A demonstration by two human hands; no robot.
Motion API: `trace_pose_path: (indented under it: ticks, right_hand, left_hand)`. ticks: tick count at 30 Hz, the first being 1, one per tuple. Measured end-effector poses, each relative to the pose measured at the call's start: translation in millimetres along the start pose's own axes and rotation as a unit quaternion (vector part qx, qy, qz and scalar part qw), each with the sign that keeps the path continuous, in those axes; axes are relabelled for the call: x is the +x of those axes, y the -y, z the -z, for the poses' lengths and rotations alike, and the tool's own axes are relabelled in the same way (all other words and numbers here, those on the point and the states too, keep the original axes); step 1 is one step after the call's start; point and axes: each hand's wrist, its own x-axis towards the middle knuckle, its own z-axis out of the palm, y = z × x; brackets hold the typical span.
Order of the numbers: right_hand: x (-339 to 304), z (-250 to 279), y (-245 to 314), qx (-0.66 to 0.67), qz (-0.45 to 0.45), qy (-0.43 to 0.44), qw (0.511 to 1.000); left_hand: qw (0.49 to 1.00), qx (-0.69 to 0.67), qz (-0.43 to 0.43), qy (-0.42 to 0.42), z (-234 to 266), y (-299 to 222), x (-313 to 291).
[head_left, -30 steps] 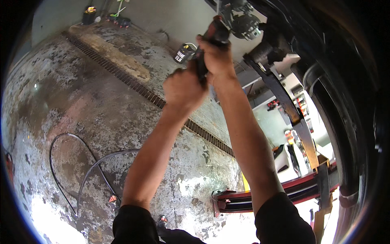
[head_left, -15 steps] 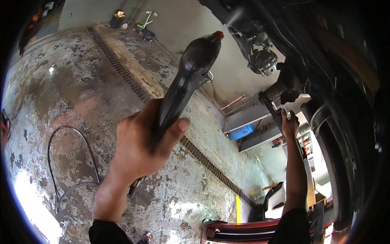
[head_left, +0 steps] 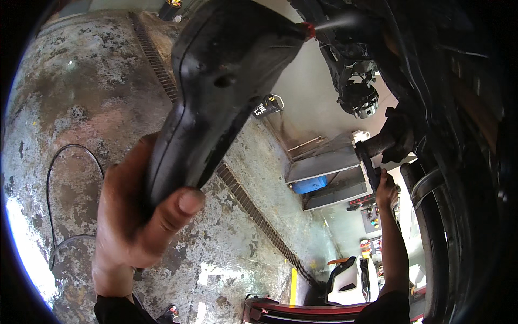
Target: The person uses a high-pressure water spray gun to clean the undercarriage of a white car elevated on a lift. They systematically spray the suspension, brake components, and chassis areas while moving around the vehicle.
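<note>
My left hand (head_left: pixel 127 216) is wrapped round the grip of a black spray gun (head_left: pixel 216 86), which fills the upper middle of the view. From its red nozzle (head_left: pixel 308 31) a whitish spray (head_left: pixel 337 23) shoots to the right, toward the dark vehicle underside (head_left: pixel 415 70). Farther off, my raised right hand (head_left: pixel 387 191) has its fingers closed round the lower end of a dark, bar-like part (head_left: pixel 368 166). This part meets a rough, dark cylindrical piece (head_left: pixel 380 146) below the underside. The gun's trigger is hidden.
A black hose (head_left: pixel 49 178) loops over the worn, patchy floor (head_left: pixel 81 113). A drain grate (head_left: pixel 253 210) crosses it diagonally. A blue container (head_left: pixel 310 184) sits on a shelf (head_left: pixel 324 168) by the wall. At bottom right are a red bar-like structure (head_left: pixel 286 310) and a white panel (head_left: pixel 350 283).
The spray gun now looks much larger and turned, its nozzle pointing more to the right. My left hand appears lower and farther left. My right hand keeps hold of the dark part; the whole view has shifted.
</note>
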Motion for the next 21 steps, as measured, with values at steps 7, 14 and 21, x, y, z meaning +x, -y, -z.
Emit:
trace_pose_path:
  ticks: [7, 14, 21]
  right_hand:
    - [-4.9, 2.2, 4.1, 0.003, -0.006, -0.014, 1.0]
    - [-5.3, 2.0, 5.3, 0.003, -0.01, -0.014, 1.0]
    - [-9.5, 7.5, 8.7, 0.006, -0.009, -0.019, 1.0]
  left_hand:
    - [0.999, -0.009, 0.04, 0.007, 1.9, 13.7, 4.8]
    - [0.999, -0.037, 0.031, -0.009, -4.3, 19.7, -2.3]
    - [0.999, -0.012, 0.051, -0.013, -10.7, 19.2, -10.1]
